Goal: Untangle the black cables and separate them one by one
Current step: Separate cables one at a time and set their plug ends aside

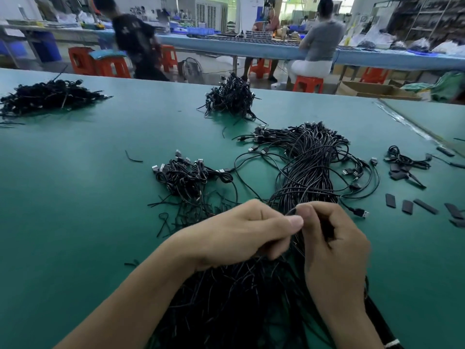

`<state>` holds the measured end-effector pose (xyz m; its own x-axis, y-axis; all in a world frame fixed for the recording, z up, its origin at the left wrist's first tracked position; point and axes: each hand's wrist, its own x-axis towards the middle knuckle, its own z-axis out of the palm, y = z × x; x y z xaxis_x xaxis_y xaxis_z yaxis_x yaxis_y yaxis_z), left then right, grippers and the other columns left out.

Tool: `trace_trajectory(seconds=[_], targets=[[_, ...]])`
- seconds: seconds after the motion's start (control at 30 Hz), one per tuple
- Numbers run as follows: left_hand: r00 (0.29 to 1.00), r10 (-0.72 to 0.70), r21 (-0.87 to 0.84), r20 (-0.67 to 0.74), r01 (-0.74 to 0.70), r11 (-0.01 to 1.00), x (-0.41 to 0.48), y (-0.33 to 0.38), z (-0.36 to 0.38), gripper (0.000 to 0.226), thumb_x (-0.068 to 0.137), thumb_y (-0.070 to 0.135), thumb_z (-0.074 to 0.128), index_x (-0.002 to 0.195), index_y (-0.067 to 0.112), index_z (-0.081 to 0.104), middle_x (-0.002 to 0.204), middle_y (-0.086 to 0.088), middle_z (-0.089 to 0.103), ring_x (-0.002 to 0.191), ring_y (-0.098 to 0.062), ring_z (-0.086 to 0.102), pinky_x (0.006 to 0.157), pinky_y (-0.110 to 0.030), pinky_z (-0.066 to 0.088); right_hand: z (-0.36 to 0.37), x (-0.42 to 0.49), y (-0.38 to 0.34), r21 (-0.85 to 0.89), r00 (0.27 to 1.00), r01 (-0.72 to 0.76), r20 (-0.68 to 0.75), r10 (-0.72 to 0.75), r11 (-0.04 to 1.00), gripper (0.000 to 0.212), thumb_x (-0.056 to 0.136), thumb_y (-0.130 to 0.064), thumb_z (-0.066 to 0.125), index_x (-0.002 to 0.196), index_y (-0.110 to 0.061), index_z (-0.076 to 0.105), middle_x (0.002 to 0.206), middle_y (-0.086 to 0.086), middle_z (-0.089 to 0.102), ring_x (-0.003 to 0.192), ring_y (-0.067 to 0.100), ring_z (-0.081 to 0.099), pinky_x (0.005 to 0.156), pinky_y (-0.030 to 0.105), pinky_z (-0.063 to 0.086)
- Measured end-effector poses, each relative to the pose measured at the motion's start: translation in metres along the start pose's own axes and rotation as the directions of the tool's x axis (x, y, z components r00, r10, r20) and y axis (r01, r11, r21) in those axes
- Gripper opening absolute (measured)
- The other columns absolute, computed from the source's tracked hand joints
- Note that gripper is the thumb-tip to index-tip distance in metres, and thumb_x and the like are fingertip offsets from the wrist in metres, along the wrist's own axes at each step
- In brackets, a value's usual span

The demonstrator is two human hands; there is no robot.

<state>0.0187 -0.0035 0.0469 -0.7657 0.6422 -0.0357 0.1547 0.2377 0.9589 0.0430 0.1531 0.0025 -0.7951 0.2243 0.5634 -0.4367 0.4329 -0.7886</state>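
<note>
Head view: the black cables (309,167) lie in one long bundle on the green surface (75,197), running from right of centre down under the hands to the bottom edge.
Left hand (241,233): fingers curled, thumb and forefinger pinching a thin strand (293,211) at the centre of the frame.
Right hand (334,248): fingers curled, pinching what appears to be the same strand just beside the left thumb.
Step in hand: judged to be isolating one cable from the bundle.
Method: one hand should anchor the strand while the other slides along it toward a free end, such as the USB plug (361,212) at right of centre.
Caution: a steady, light pull is advised, since a sharp tug would probably tighten neighbouring loops.
Destination: the smaller pile (186,175) left of centre is probably where freed cables go.
</note>
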Motion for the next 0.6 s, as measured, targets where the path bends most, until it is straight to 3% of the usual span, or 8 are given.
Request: trace_trajectory(seconds=[0.07, 0.13, 0.23, 0.3, 0.4, 0.47, 0.53, 0.6], targets=[[0.999, 0.048, -0.292, 0.021, -0.040, 0.956, -0.001, 0.005, 0.001, 0.052, 0.102, 0.045, 0.042, 0.058, 0.023, 0.059, 0.047, 0.010, 0.030, 0.041, -0.007, 0.022, 0.041, -0.017, 0.024, 0.001, -0.001, 0.002, 0.081, 0.996, -0.054, 0.078, 0.047, 0.995, 0.029, 0.100, -0.043, 0.052, 0.076, -0.032, 0.063, 0.062, -0.005, 0.057, 0.055, 0.005, 0.047, 0.048, 0.016, 0.034], [0.996, 0.068, -0.518, -0.051, -0.085, 0.851, 0.002, 0.007, 0.001, 0.049, 0.100, 0.045, 0.044, 0.066, 0.020, 0.068, 0.047, 0.010, 0.029, 0.042, -0.005, 0.021, 0.040, -0.015, 0.022, 0.005, -0.003, 0.003, 0.058, 0.987, -0.060, 0.150, 0.051, 0.997, 0.027, 0.101, -0.039, 0.049, 0.079, -0.035, 0.065, 0.061, -0.012, 0.055, 0.053, 0.001, 0.044, 0.048, 0.014, 0.031], [0.980, 0.030, -0.740, -0.198, -0.169, 0.651, 0.009, 0.007, -0.001, 0.045, 0.096, 0.042, 0.045, 0.090, 0.014, 0.080, 0.049, 0.009, 0.036, 0.042, -0.003, 0.028, 0.036, -0.014, 0.026, 0.012, -0.009, 0.002, -0.054, 0.966, 0.045, 0.256, -0.030, 0.997, 0.021, 0.100, -0.033, 0.050, 0.101, -0.029, 0.071, 0.083, -0.020, 0.066, 0.077, 0.004, 0.062, 0.063, 0.021, 0.046], [0.962, -0.031, -0.790, -0.271, -0.204, 0.578, 0.011, 0.004, -0.001, 0.046, 0.100, 0.038, 0.042, 0.104, 0.007, 0.077, 0.056, 0.004, 0.051, 0.045, -0.005, 0.043, 0.038, -0.016, 0.038, 0.014, -0.011, 0.000, -0.084, 0.949, 0.102, 0.308, -0.071, 0.991, 0.018, 0.097, -0.032, 0.053, 0.102, -0.027, 0.069, 0.087, -0.017, 0.065, 0.081, 0.007, 0.063, 0.065, 0.027, 0.049], [0.925, -0.069, -0.722, -0.373, -0.243, 0.648, 0.014, -0.003, 0.000, 0.045, 0.106, 0.034, 0.036, 0.115, 0.004, 0.069, 0.089, -0.011, 0.076, 0.077, -0.018, 0.074, 0.065, -0.024, 0.059, 0.013, -0.013, 0.001, -0.147, 0.940, 0.172, 0.321, -0.117, 0.974, 0.015, 0.095, -0.031, 0.056, 0.088, -0.024, 0.068, 0.074, -0.018, 0.058, 0.070, 0.008, 0.057, 0.056, 0.025, 0.044], [0.883, -0.045, -0.586, -0.467, -0.271, 0.764, 0.015, -0.005, 0.003, 0.041, 0.106, 0.032, 0.035, 0.118, 0.010, 0.067, 0.104, -0.014, 0.076, 0.098, -0.023, 0.074, 0.081, -0.028, 0.060, 0.011, -0.013, 0.002, -0.172, 0.940, 0.199, 0.313, -0.138, 0.965, 0.016, 0.092, -0.029, 0.057, 0.084, -0.022, 0.068, 0.070, -0.019, 0.055, 0.065, 0.007, 0.056, 0.054, 0.024, 0.044], [0.839, 0.024, -0.312, -0.544, -0.229, 0.922, 0.014, -0.008, 0.006, 0.035, 0.106, 0.031, 0.037, 0.119, 0.020, 0.067, 0.107, -0.007, 0.076, 0.101, -0.016, 0.073, 0.087, -0.026, 0.058, 0.011, -0.013, 0.003, -0.171, 0.934, 0.241, 0.310, -0.179, 0.955, 0.015, 0.090, -0.027, 0.058, 0.081, -0.020, 0.069, 0.071, -0.018, 0.057, 0.065, 0.005, 0.055, 0.054, 0.025, 0.045], [0.860, 0.122, 0.053, -0.495, -0.110, 0.993, 0.012, -0.010, 0.010, 0.030, 0.105, 0.032, 0.042, 0.113, 0.030, 0.070, 0.103, 0.002, 0.076, 0.097, -0.007, 0.072, 0.087, -0.023, 0.057, 0.011, -0.012, 0.004, -0.146, 0.928, 0.274, 0.299, -0.222, 0.951, 0.017, 0.090, -0.024, 0.057, 0.082, -0.016, 0.069, 0.075, -0.013, 0.061, 0.069, 0.006, 0.057, 0.058, 0.026, 0.048]])
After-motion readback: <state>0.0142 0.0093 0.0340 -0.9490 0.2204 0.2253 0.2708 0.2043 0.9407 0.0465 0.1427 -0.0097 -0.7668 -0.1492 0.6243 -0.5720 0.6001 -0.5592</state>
